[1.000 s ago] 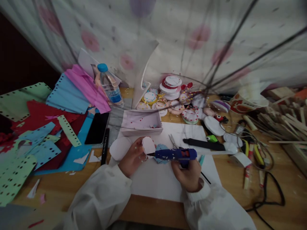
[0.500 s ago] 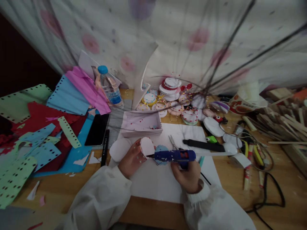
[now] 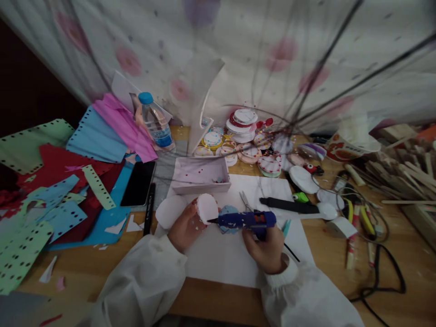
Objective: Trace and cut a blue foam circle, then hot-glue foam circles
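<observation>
- Left hand (image 3: 185, 225): fingers grasp a white paper disc (image 3: 207, 208), raised just above the white sheet (image 3: 225, 259).
- Right hand (image 3: 265, 247): clenched around a blue glue gun (image 3: 245, 220); nozzle touches the disc's lower edge.

Craft workspace, paper scraps (image 3: 68, 181), wooden sticks (image 3: 402, 175)
</observation>
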`<state>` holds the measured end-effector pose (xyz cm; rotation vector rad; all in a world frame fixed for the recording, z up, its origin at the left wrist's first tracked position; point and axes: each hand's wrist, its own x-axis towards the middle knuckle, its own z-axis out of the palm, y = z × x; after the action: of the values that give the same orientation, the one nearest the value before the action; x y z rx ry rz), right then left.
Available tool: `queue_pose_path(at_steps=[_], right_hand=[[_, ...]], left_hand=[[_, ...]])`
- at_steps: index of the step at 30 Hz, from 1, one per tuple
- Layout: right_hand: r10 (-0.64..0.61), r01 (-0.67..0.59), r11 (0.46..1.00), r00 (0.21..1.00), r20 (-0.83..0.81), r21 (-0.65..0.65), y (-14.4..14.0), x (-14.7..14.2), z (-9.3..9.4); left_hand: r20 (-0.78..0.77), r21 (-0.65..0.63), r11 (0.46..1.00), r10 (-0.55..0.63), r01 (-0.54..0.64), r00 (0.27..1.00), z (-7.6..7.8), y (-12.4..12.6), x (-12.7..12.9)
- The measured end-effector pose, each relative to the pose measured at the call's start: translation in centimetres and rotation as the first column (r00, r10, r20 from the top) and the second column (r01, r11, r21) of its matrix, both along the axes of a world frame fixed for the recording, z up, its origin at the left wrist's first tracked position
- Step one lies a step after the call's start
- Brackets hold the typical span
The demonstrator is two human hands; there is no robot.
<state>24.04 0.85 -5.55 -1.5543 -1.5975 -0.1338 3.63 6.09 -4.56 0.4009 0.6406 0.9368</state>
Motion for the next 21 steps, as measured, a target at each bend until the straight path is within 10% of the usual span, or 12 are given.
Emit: queue_pose_path(at_steps=[21], right_hand=[[0.009, -0.009, 1.0, 0.999, 0.033, 0.017, 0.15, 0.39, -0.01]], left_hand=[[0.059, -0.042, 0.999, 0.029, -0.027, 0.998, 0.02, 0.18, -0.12]])
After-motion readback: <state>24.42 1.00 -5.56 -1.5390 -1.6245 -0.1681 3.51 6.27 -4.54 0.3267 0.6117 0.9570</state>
